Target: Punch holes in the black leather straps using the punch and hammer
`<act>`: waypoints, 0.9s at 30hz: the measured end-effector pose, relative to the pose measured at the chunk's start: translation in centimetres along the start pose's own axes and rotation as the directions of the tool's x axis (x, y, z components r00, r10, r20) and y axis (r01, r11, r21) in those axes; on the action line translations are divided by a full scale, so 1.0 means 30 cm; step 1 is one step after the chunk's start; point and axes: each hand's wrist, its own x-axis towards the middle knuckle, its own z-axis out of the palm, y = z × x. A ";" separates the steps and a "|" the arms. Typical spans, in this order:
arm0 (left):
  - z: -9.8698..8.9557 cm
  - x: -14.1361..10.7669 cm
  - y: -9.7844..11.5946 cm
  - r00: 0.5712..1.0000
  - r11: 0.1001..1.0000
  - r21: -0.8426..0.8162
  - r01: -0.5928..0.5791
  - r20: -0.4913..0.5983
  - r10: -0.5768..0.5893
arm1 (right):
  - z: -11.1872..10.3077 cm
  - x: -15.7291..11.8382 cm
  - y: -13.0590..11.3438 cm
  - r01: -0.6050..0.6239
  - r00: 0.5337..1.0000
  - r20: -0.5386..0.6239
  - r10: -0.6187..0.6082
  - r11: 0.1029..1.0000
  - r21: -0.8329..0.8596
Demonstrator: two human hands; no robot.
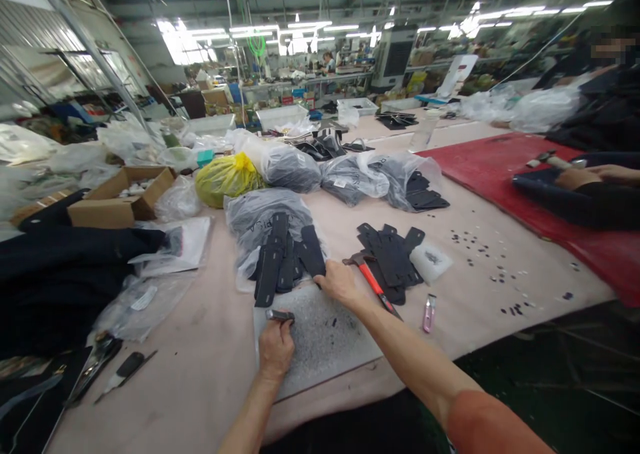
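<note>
My left hand (276, 349) is closed round a short metal tool (280, 315), perhaps a punch, above the grey speckled board (330, 354). My right hand (339, 282) pinches the near end of a black strip (311, 249) at the board's far edge. Several more black strips (270, 271) with small slots in their ends lie beside it, on a clear plastic bag (245, 211). To the right of my right hand, a hammer (371, 277) with a red handle rests against a pile of black pieces (393, 257).
A pink tool (429, 313), a small white bag (431, 262) and scattered dark bits (515, 307) lie on the right. Filled bags, one yellow (227, 179), line the back. A cardboard box (123, 197) and a cutter (125, 374) are left. Another person's hands (580, 177) work over red cloth (480, 161).
</note>
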 end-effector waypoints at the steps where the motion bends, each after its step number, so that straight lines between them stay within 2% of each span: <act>1: 0.000 0.000 0.000 1.000 1.000 0.003 0.000 0.001 0.000 | 0.012 0.004 -0.018 -0.014 1.000 0.002 0.014 1.000 0.016; 5: 0.002 0.001 -0.002 1.000 1.000 0.018 0.009 0.005 -0.009 | -0.007 0.019 -0.031 -0.015 1.000 0.009 0.014 0.995 0.094; 8: -0.001 0.001 0.001 1.000 0.999 0.030 0.015 0.006 -0.015 | -0.036 -0.026 -0.020 0.046 0.999 0.015 -0.050 0.985 0.166; 11: -0.006 0.001 0.008 0.999 0.999 0.034 0.041 0.031 -0.042 | -0.019 -0.154 0.000 0.108 0.994 -0.007 -0.112 0.938 0.330; 14: -0.010 0.000 0.013 0.995 0.997 0.009 0.078 0.054 -0.078 | 0.041 -0.331 0.031 0.106 0.991 0.020 -0.132 0.867 0.486; 17: -0.013 -0.001 0.016 0.992 0.993 -0.044 0.111 0.062 -0.108 | 0.094 -0.483 0.058 0.068 0.987 0.097 -0.130 0.876 0.478; 19: -0.019 0.001 0.020 0.987 0.985 -0.084 0.152 0.072 -0.146 | 0.110 -0.542 0.062 0.045 0.984 0.133 -0.116 0.894 0.447; 24: -0.050 0.038 0.044 0.954 0.948 -0.117 0.295 0.083 -0.287 | 0.105 -0.566 0.037 0.032 0.974 0.183 -0.130 0.886 0.463; 27: -0.055 0.079 0.061 0.950 0.943 -0.127 0.309 0.089 -0.300 | 0.107 -0.555 0.018 0.017 0.974 0.189 -0.125 0.873 0.488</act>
